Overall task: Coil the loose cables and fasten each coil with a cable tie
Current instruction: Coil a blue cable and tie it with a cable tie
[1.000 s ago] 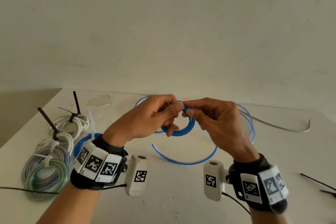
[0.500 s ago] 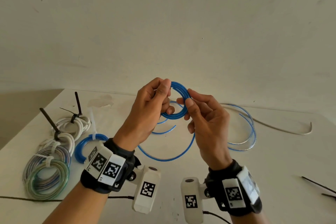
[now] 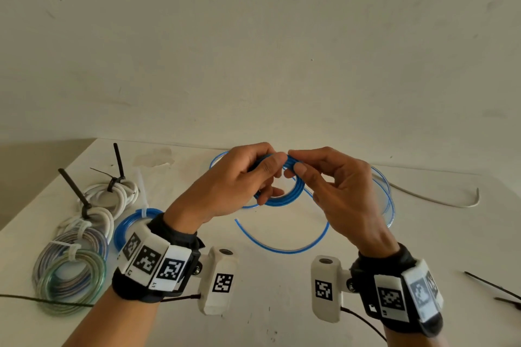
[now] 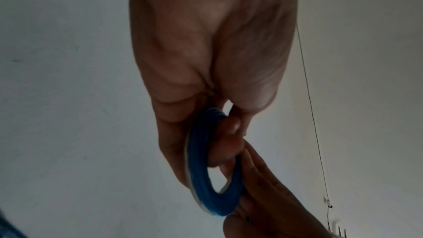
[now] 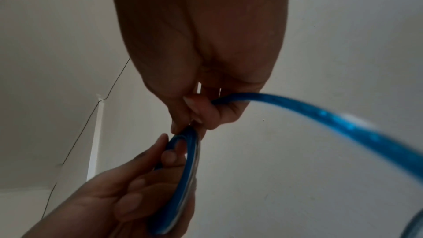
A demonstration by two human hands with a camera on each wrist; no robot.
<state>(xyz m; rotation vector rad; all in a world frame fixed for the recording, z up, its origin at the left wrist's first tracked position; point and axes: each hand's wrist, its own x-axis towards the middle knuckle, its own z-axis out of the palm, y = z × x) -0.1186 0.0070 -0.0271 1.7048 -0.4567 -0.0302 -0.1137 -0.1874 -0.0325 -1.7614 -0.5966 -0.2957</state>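
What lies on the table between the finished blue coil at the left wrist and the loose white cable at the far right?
In the head view, the unwound blue cable loops across the table there.

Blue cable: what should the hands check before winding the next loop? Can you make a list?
1. Left hand grips the blue coil: ok.
2. Right hand pinches the cable feeding in: ok.
3. Loops lie neatly side by side: ok.
4. Loose blue cable on the table free of knots: cannot tell.
5. Spare cable ties near the right hand: ok.
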